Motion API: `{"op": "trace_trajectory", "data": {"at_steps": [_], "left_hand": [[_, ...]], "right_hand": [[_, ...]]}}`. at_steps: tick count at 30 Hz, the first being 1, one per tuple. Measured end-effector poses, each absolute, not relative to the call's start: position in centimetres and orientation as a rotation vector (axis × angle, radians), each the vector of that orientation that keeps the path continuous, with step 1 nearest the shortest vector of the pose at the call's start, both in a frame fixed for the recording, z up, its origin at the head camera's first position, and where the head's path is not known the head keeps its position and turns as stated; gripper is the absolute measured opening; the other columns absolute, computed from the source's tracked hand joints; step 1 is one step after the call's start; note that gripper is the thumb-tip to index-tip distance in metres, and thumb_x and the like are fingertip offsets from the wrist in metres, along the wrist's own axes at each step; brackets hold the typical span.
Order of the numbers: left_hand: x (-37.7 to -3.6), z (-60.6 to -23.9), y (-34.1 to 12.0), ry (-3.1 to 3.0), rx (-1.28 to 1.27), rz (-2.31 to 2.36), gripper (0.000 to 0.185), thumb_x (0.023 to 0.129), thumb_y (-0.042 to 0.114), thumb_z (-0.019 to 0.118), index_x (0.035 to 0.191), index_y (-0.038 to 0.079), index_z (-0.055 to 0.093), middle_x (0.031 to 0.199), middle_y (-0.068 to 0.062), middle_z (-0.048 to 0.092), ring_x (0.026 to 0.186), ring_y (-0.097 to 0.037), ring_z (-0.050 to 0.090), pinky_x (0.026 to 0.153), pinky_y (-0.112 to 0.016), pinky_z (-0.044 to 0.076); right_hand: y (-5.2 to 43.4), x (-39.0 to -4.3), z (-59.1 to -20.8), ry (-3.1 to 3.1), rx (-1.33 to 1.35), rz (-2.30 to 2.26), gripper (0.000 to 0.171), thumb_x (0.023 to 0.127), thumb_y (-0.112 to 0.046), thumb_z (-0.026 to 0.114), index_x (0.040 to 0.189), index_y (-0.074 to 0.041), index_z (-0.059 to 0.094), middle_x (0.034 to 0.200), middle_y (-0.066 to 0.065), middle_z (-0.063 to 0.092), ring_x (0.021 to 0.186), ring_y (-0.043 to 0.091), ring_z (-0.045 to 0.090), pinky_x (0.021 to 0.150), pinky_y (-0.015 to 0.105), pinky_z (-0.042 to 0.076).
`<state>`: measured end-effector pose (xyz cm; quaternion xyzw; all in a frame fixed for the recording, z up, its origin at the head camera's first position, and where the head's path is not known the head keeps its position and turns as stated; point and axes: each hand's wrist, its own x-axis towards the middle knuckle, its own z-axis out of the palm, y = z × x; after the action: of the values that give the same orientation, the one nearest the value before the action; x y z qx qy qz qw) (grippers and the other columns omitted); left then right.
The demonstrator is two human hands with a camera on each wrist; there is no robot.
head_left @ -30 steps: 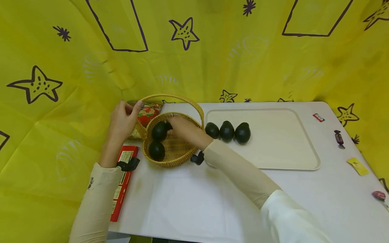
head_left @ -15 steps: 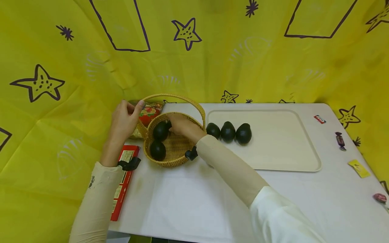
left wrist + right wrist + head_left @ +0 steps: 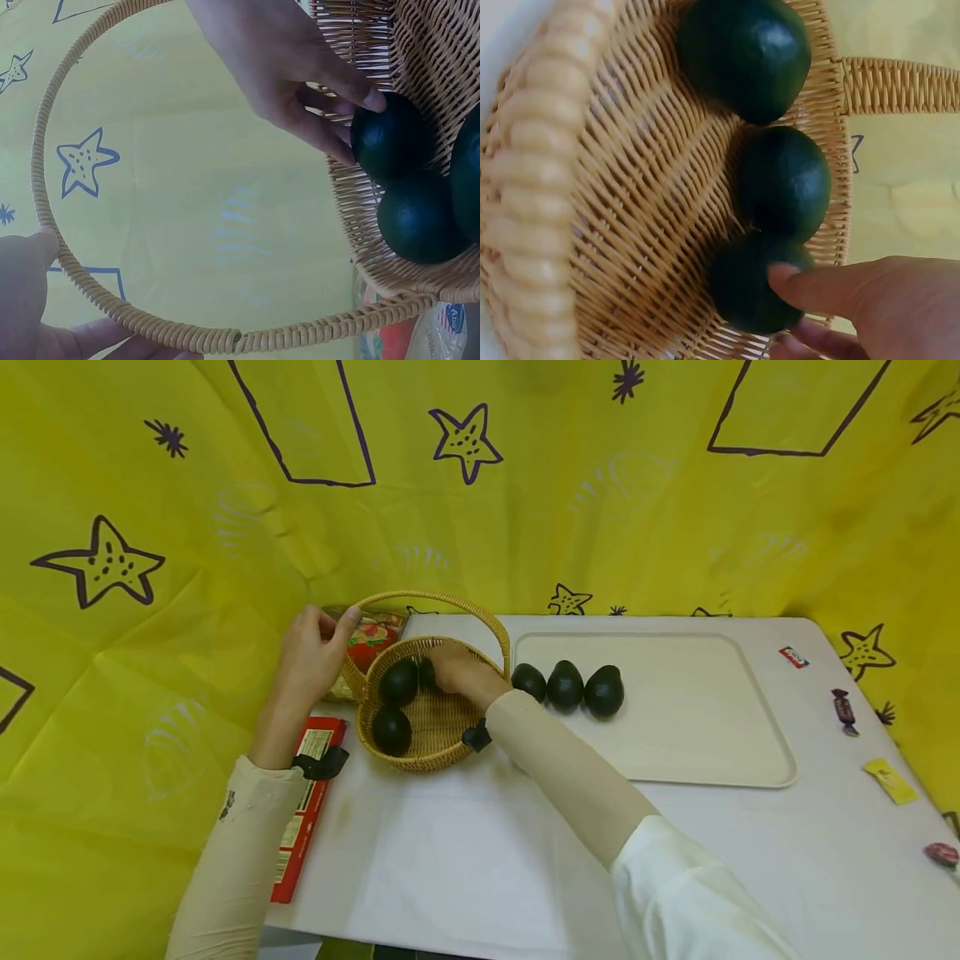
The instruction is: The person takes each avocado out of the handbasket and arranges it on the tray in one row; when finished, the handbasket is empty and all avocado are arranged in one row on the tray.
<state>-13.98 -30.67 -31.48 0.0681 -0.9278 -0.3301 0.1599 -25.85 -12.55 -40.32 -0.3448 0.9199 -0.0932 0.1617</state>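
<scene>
A wicker basket [image 3: 438,727] with a tall arched handle [image 3: 480,610] stands left of the tray. My left hand [image 3: 311,656] holds the handle at its left side, thumb against the wicker in the left wrist view. Inside the basket my right hand [image 3: 461,672] grips a dark green avocado [image 3: 750,289] by the far wall, thumb on top; its other fingers are partly hidden. Two more avocados lie in the basket's left part: one [image 3: 399,682] beside the gripped one and another [image 3: 392,730] nearer the front.
Three avocados [image 3: 565,685] sit in a row on the left of a cream tray [image 3: 697,718]. Behind the basket lies a colourful food packet [image 3: 371,639]. A red box [image 3: 303,827] is under the left forearm. Wrapped sweets [image 3: 843,710] lie along the right table edge.
Within the basket my right hand has shifted slightly right, and more of the avocado in its fingers now shows. The left hand stays on the handle. The whole head view has drifted a little.
</scene>
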Motion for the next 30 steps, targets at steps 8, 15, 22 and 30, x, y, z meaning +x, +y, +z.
{"op": "trace_trajectory", "data": {"at_steps": [8,15,22,30], "left_hand": [[-13.97,-31.53,-30.65,-2.637,0.186,-0.944,0.066,0.107,0.062,0.046,0.109,-0.003,0.052,0.110,-0.023,0.055,0.097,-0.038,0.052,0.082,-0.046,0.040],[-14.06,-31.63,-30.65,-2.650,0.204,-0.943,0.070,0.105,0.067,0.045,0.112,-0.003,0.052,0.112,-0.023,0.055,0.098,-0.038,0.052,0.084,-0.048,0.041],[-14.13,-31.63,-30.76,-2.647,0.199,-0.951,0.070,0.105,0.066,0.045,0.111,-0.004,0.052,0.112,-0.024,0.054,0.099,-0.039,0.051,0.085,-0.049,0.041],[-14.16,-31.59,-30.65,-2.641,0.187,-0.946,0.068,0.106,0.064,0.046,0.111,-0.004,0.053,0.111,-0.024,0.056,0.099,-0.039,0.052,0.086,-0.050,0.042]], "right_hand": [[-12.15,-25.35,-40.14,2.626,-0.892,-0.374,0.045,0.096,-0.015,0.080,0.136,-0.005,0.063,0.148,0.018,0.054,0.136,0.030,0.054,0.109,0.039,0.048],[-12.49,-25.60,-40.35,2.593,-0.951,-0.273,0.055,0.097,-0.017,0.079,0.145,-0.003,0.055,0.151,0.018,0.055,0.143,0.031,0.050,0.116,0.038,0.043],[-12.58,-25.78,-40.31,2.575,-0.980,-0.245,0.041,0.096,-0.017,0.081,0.130,-0.002,0.065,0.141,0.018,0.063,0.134,0.031,0.059,0.110,0.037,0.049],[-12.18,-26.02,-40.36,2.559,-0.946,-0.257,0.045,0.095,-0.020,0.081,0.131,0.000,0.063,0.138,0.018,0.064,0.131,0.032,0.061,0.109,0.038,0.049]]}}
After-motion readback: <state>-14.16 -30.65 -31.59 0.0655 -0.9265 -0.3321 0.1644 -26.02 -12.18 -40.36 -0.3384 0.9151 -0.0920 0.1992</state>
